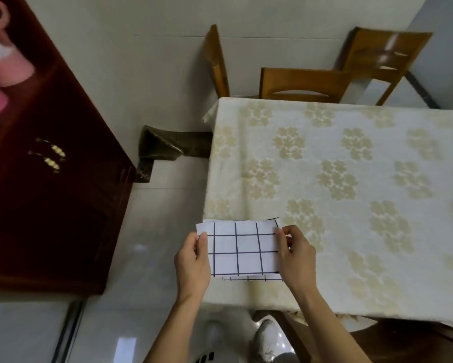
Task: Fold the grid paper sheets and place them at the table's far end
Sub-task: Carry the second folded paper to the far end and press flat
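The person is holding a folded stack of white paper sheets with a dark grid pattern [242, 251] over the near left corner of the table covered in a cream cloth with pale gold flower clusters [351, 184]. The left hand [192, 265] is pinching the stack's left edge, thumb on top and fingers underneath; the right hand [297, 258] is clamping the right edge the same way. The layers are sitting slightly askew, their edges showing at top and bottom. Three brown wooden chairs [302, 83] are standing beyond the table's far end. A dark red wooden cabinet with brass handles [52, 163] is standing to the left across the pale tiled floor [152, 231], carrying pink containers [3, 58].
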Tool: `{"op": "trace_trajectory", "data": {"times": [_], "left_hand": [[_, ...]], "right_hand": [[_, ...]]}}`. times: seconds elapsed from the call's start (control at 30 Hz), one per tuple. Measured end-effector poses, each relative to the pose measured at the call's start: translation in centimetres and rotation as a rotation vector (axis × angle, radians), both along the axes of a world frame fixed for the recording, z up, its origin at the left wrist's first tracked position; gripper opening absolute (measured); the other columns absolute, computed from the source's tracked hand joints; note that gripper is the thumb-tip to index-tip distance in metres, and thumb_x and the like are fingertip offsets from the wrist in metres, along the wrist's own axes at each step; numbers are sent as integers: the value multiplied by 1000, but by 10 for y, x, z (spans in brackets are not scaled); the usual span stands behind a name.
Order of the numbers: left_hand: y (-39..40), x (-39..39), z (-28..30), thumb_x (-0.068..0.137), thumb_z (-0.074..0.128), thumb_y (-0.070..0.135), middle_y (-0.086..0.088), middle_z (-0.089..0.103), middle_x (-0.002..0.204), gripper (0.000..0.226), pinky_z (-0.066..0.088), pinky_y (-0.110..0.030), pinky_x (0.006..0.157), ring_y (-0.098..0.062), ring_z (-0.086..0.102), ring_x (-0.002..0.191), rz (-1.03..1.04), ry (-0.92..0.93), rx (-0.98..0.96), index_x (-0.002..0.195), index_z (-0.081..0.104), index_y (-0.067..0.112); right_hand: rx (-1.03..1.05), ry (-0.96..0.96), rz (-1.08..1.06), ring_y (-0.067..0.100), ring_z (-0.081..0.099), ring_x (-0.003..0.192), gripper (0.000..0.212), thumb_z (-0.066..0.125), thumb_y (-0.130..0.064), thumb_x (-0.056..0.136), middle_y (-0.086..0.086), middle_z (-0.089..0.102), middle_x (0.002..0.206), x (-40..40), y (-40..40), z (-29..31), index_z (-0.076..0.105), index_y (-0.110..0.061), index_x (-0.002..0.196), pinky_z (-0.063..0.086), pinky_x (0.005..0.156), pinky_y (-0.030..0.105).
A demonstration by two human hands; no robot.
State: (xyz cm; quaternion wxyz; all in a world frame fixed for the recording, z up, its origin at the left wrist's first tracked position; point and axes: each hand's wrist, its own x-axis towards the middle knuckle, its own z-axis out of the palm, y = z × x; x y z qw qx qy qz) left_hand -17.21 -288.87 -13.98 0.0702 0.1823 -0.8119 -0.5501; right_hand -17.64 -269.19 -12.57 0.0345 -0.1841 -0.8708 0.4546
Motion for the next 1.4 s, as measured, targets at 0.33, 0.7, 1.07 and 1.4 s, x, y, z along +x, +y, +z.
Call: {"op": "trace_trajectory", "data": {"times": [0.33, 0.7, 1.07, 1.4], "left_hand": [[26, -28, -30, 99, 53, 23, 5, 37, 57, 37, 27, -25, 50, -12, 30, 54, -128, -143, -109, 67, 36, 16], [33, -41, -85, 97, 55, 17, 4, 34, 57, 43, 27, -30, 50, -12, 29, 53, -206, -347, -285, 64, 28, 18], [25, -26, -85, 98, 53, 26, 1, 51, 97, 13, 39, -31, 74, -18, 50, 88, -247, -334, -457, 100, 55, 13], [23, 12, -86, 86, 39, 31, -7, 59, 127, 45, 51, -41, 92, -25, 58, 115, -737, -54, -990, 121, 62, 13]], "right_hand": [[79, -93, 14, 17, 57, 58, 22, 46, -34, 102, -2, 60, 63, -18, 37, -30, 56, -20, 89, 39, 51, 32], [127, -420, 95, 18, 57, 70, 24, 47, -31, 101, 0, 64, 85, -44, 47, -91, 62, -13, 105, 38, 53, 27], [264, -411, 127, 22, 57, 82, 21, 51, -29, 97, 3, 55, 109, -25, 59, -97, 58, -15, 111, 43, 66, 32], [741, -56, 542, 31, 61, 82, 29, 66, -7, 72, 11, 62, 102, 21, 69, -110, 65, -8, 101, 52, 59, 37]]}}
